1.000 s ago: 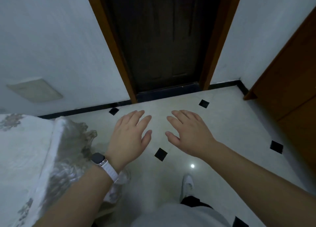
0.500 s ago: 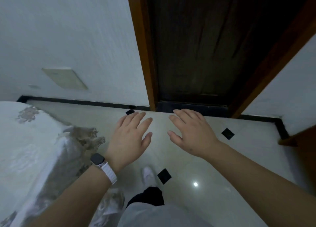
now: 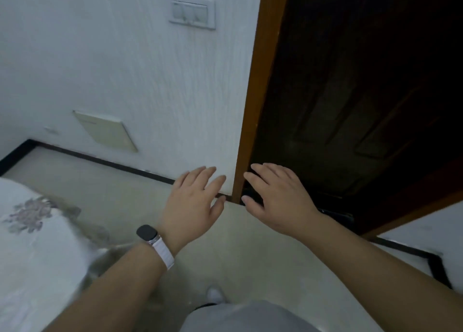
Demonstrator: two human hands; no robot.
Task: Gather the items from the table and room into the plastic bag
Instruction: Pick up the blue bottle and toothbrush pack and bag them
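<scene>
My left hand [image 3: 193, 204] and my right hand [image 3: 278, 199] are both held out in front of me, palms down, fingers spread, holding nothing. The left wrist carries a black watch on a white band [image 3: 155, 244]. No plastic bag and no item to gather shows in this view. The hands hover over the pale floor [image 3: 250, 261] near the foot of a door frame [image 3: 253, 106].
A dark wooden door [image 3: 363, 94] stands ahead on the right. A white wall with a light switch [image 3: 192, 13] and a beige panel [image 3: 106, 131] fills the left. A flowered bed cover [image 3: 30, 231] lies at the lower left. One white shoe [image 3: 215, 294] shows below.
The view has swung left and up: the door has shifted to the right and the light switch has come into sight. Both hands stay open and side by side.
</scene>
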